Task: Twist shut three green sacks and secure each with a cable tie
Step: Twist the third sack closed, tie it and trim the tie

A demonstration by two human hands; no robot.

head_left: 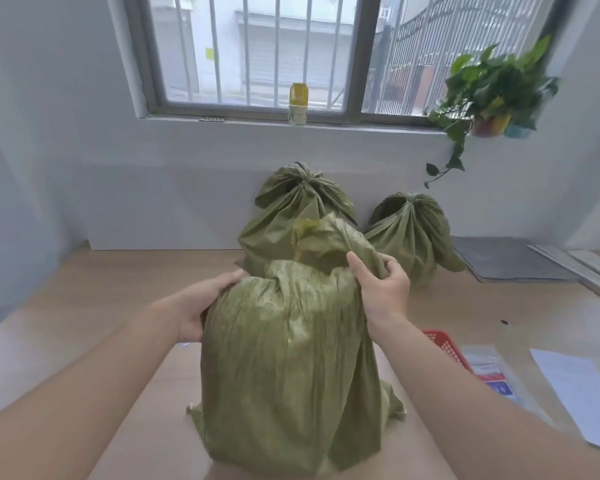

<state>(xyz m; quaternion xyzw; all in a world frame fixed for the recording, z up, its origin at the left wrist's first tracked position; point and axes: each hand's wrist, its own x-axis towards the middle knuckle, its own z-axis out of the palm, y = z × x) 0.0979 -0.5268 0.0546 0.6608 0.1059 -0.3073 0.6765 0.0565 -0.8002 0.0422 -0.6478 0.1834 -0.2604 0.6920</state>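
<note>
A third green sack (284,358) stands upright on the desk (101,289) directly before the person, its mouth not yet closed. The left hand (201,306) lies against the sack's shoulder at 9 o'clock. What shows of its fingers is laid fairly straight along the cloth, and the tips are hidden behind the bulge. At 2 o'clock on the sack's top, the right hand (385,289) has its fingers curled into a fold of the loose collar, which flops over towards 12 o'clock.

Beyond it, against the wall, a rear sack (298,209) at 12 o'clock and a second rear sack (413,223) at 1 o'clock are already gathered into pleated necks. Whether ties bind them is too small to tell. No cable tie can be made out near the hands. A red basket (444,341) sits at 3 o'clock, partly behind the right forearm.

The cloth looks like thin woven plastic: soft, crinkly and probably a little slick, so it is likely to spring back unless held tight. The filled body keeps its own shape, though its weight cannot be judged. The best hold appears to be the slack collar just above the fill, gathered into one rope and twisted while the other hand steadies the shoulder.
</note>
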